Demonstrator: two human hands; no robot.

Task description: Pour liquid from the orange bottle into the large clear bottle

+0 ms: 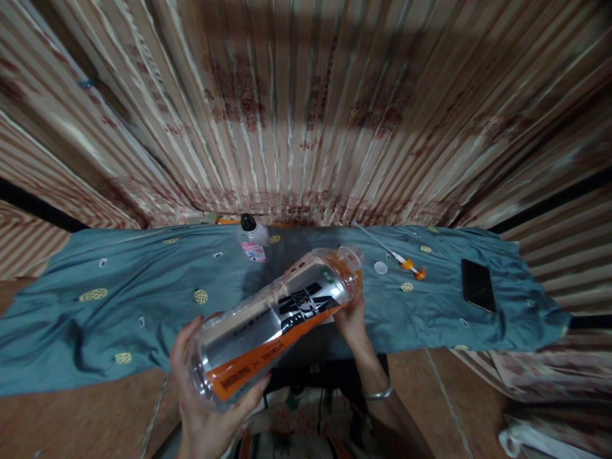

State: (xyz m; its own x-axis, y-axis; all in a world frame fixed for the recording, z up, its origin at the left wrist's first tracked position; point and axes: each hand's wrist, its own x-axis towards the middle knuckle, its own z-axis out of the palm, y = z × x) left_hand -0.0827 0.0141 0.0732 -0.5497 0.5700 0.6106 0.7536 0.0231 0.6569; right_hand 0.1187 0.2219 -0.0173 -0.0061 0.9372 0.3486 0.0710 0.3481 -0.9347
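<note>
A large clear plastic bottle [272, 319] with a silver, black and orange label is held tilted above the cloth, its open neck [352, 256] pointing up to the right. My left hand [205, 395] is closed around the bottle's base, thumb underneath. At the neck end, my right hand [351, 315] grips the bottle from behind and below; most of its fingers are hidden. Something orange shows beside the neck by that hand, too covered to make out. Right of the neck lie a small white round disc [380, 268] and a white pump dispenser with an orange head [407, 264] and a long tube.
A smaller clear bottle with a black cap and pink label [254, 241] stands behind the big bottle. A black phone [478, 285] lies at the right. Blue-green cloth [162, 287] covers the narrow table, and striped curtains [306, 115] hang behind it.
</note>
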